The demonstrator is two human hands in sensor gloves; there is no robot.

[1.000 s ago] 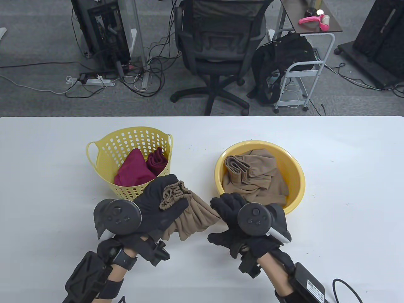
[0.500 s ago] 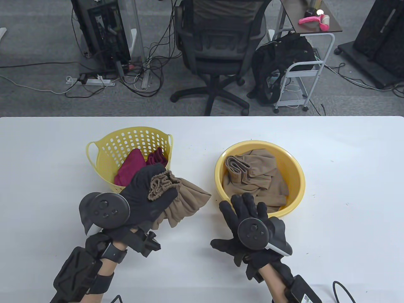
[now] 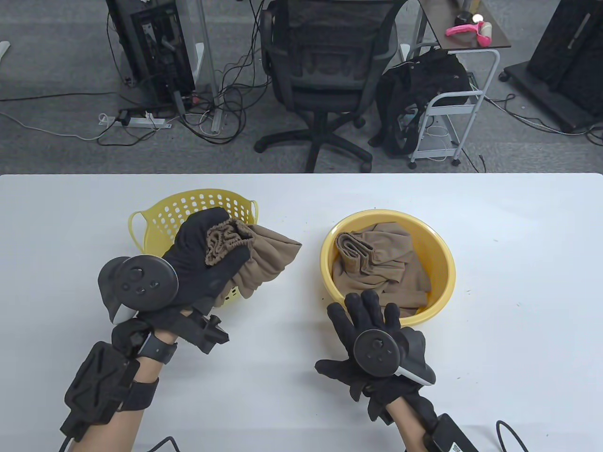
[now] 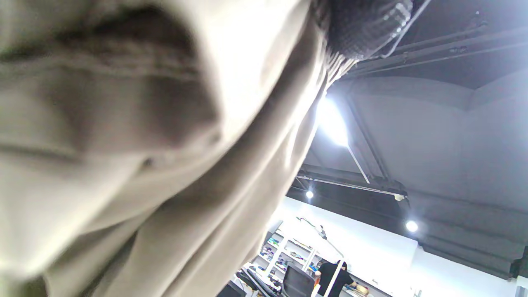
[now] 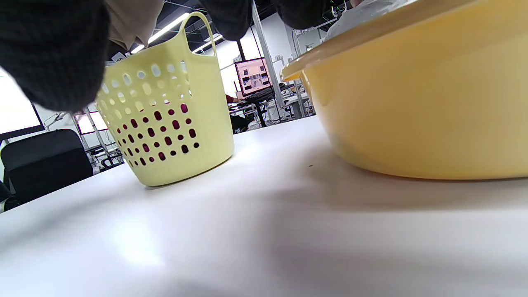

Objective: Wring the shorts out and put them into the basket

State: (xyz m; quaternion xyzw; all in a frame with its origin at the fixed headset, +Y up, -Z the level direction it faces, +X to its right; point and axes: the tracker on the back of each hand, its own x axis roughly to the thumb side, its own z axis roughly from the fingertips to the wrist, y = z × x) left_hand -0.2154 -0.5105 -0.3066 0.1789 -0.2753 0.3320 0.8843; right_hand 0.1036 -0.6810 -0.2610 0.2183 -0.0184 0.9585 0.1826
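My left hand grips a bunched pair of tan shorts by the gathered waistband and holds it over the yellow perforated basket. The cloth hangs over the basket's right side and hides what lies inside. In the left wrist view the tan shorts fill most of the frame. My right hand lies flat with straight fingers on the table, its fingertips by the near rim of the yellow basin. More tan garments lie in that basin. The right wrist view shows the basket and basin side by side.
The white table stretches wide to the right and in front of both containers. Beyond its far edge stand an office chair, a computer tower with cables, and a small cart.
My right hand let go of the shorts and opened flat near the basin. My left hand carried the shorts up and left, from in front of the basket to over it.
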